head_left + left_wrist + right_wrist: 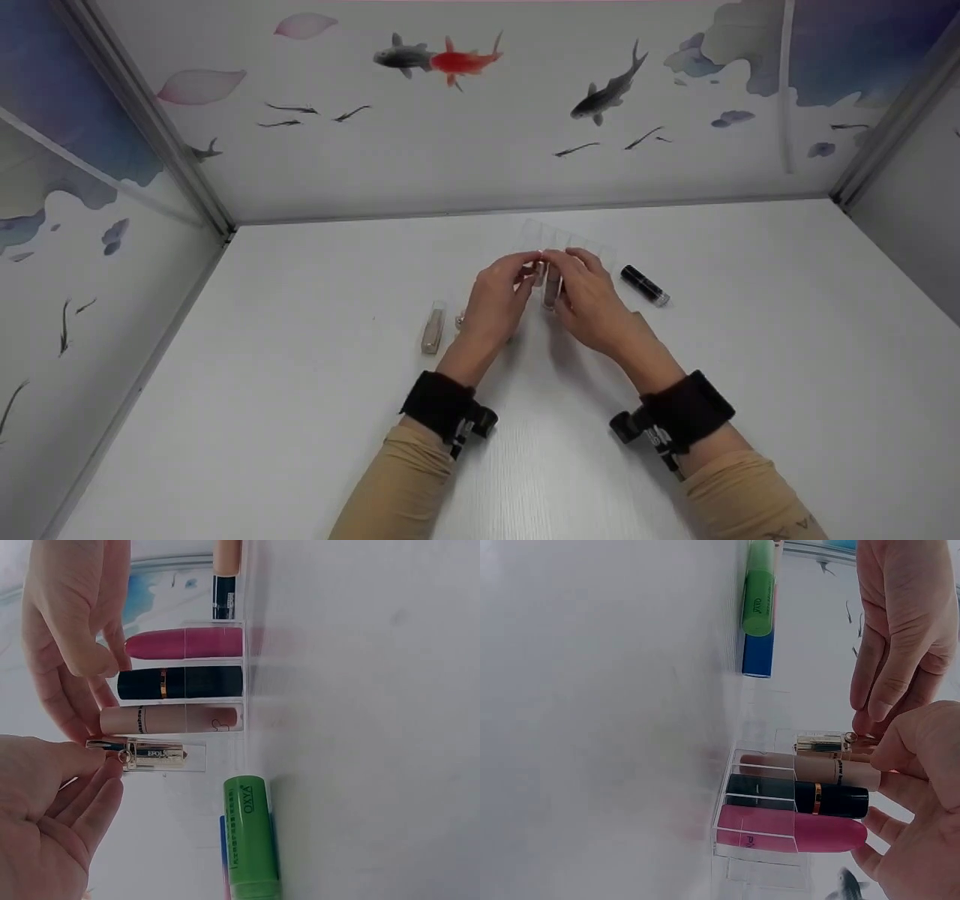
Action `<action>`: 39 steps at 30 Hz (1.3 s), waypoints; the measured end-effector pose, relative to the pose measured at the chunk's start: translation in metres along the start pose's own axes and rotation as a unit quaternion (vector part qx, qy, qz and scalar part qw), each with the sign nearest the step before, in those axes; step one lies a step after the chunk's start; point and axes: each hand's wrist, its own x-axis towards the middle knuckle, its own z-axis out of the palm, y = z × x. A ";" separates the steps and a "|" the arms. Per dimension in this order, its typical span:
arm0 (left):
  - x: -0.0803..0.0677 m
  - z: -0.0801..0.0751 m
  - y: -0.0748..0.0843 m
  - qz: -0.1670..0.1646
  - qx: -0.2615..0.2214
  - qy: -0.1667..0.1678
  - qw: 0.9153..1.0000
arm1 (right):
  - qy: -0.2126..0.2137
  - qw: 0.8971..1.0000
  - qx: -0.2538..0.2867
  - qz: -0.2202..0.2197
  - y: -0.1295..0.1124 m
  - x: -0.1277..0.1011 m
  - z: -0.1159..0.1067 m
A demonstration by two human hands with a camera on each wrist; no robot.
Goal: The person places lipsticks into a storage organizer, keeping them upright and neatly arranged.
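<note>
A clear acrylic organizer (592,244) stands mid-table. Its slots (196,765) hold a pink lipstick (184,643), a black one (180,682), a beige one (169,718) and a gold lipstick (154,756). My left hand (529,262) pinches the gold lipstick's cap end (829,742) with thumb and fingertips. My right hand (559,262) meets it there. Its thumb tip (889,754) rests on the gold and beige caps, with its fingers curled behind the row. How deep the gold lipstick sits in its slot is unclear.
A black lipstick (643,285) lies on the table right of the organizer. A beige tube (433,328) lies left of my left hand. A green tube (251,836) stands in front of a blue one (757,652) near the organizer. Printed walls close in three sides.
</note>
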 end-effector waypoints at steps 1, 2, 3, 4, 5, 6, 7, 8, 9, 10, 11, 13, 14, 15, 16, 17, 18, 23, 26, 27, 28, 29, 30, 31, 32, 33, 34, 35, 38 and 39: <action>0.000 0.001 0.000 0.003 0.004 -0.003 1.000 | 0.001 1.000 -0.002 -0.001 0.000 0.000 0.000; 0.000 0.001 -0.001 0.007 0.007 -0.006 1.000 | 0.003 1.000 -0.007 -0.003 0.001 0.000 0.001; 0.000 0.001 -0.001 0.010 0.012 -0.009 1.000 | 0.004 1.000 -0.010 -0.006 0.001 0.000 0.002; 0.000 0.002 -0.001 0.012 0.018 -0.012 1.000 | 0.007 1.000 -0.014 -0.009 0.001 0.000 0.002; 0.000 0.002 -0.001 0.013 0.023 -0.014 1.000 | 0.011 1.000 -0.018 -0.013 0.002 -0.001 0.003; 0.001 0.002 -0.001 0.013 0.027 -0.017 0.999 | 0.014 1.000 -0.022 -0.015 0.002 -0.001 0.004; 0.001 0.003 -0.001 0.013 0.030 -0.020 0.999 | 0.016 0.999 -0.026 -0.017 0.002 -0.001 0.004; 0.001 0.003 -0.002 0.013 0.031 -0.023 0.999 | 0.016 0.999 -0.030 -0.019 0.002 -0.002 0.005; 0.001 0.003 -0.002 0.014 0.034 -0.024 0.999 | 0.015 0.999 -0.033 -0.021 0.001 -0.003 0.005; 0.001 0.003 -0.002 0.014 0.035 -0.025 0.999 | 0.014 0.999 -0.038 -0.023 0.001 -0.003 0.005; 0.001 0.002 -0.002 0.016 0.035 -0.026 0.999 | 0.013 0.999 -0.042 -0.025 0.001 -0.003 0.005; 0.000 0.002 -0.002 0.018 0.036 -0.027 0.999 | 0.010 0.998 -0.054 -0.027 0.001 -0.004 0.006; 0.000 0.002 -0.002 0.018 0.038 -0.028 0.999 | 0.008 0.998 -0.057 -0.028 0.001 -0.004 0.007; 0.000 0.002 -0.002 0.018 0.040 -0.029 0.999 | 0.006 0.998 -0.060 -0.027 0.000 -0.004 0.007; 0.000 0.002 -0.002 0.018 0.042 -0.031 0.998 | 0.005 0.998 -0.061 -0.026 0.000 -0.004 0.007; 0.000 0.003 -0.002 0.017 0.044 -0.033 0.998 | 0.003 0.998 -0.062 -0.024 0.000 -0.003 0.007; 0.000 0.003 -0.002 0.017 0.047 -0.035 0.998 | 0.000 0.998 -0.061 -0.020 0.000 -0.003 0.006; 0.001 0.005 -0.003 0.019 0.061 -0.043 0.997 | -0.016 0.998 -0.057 -0.008 0.000 -0.003 0.005; 0.001 0.005 -0.004 0.024 0.066 -0.044 0.997 | -0.015 0.998 -0.061 -0.014 0.000 -0.004 0.005; 0.001 0.005 -0.005 0.025 0.065 -0.045 0.997 | -0.015 0.998 -0.061 -0.017 0.000 -0.004 0.005; 0.001 0.005 -0.005 0.026 0.064 -0.046 0.997 | -0.013 0.998 -0.060 -0.020 0.000 -0.004 0.006; 0.001 0.005 -0.005 0.027 0.064 -0.047 0.997 | -0.013 0.998 -0.061 -0.022 0.000 -0.004 0.005; 0.001 0.005 -0.005 0.027 0.063 -0.049 0.996 | -0.016 0.998 -0.060 -0.021 0.000 -0.004 0.005; 0.001 0.005 -0.005 0.025 0.062 -0.052 0.996 | -0.022 0.998 -0.057 -0.017 -0.001 -0.004 0.005; 0.001 0.005 -0.005 0.021 0.060 -0.055 0.996 | -0.029 0.998 -0.052 -0.012 -0.001 -0.004 0.004; 0.001 0.005 -0.005 0.018 0.058 -0.058 0.996 | -0.034 0.998 -0.046 -0.007 -0.002 -0.004 0.004; 0.001 0.005 -0.005 0.015 0.059 -0.059 0.996 | -0.038 0.998 -0.041 -0.001 -0.002 -0.005 0.003; 0.001 0.005 -0.005 0.012 0.061 -0.060 0.996 | -0.041 0.999 -0.035 0.004 -0.002 -0.005 0.003; 0.001 0.005 -0.004 0.006 0.069 -0.056 0.996 | -0.031 0.999 -0.032 0.002 -0.002 -0.004 0.003; 0.001 0.005 -0.004 0.004 0.073 -0.053 0.996 | -0.024 0.999 -0.034 -0.003 -0.002 -0.004 0.003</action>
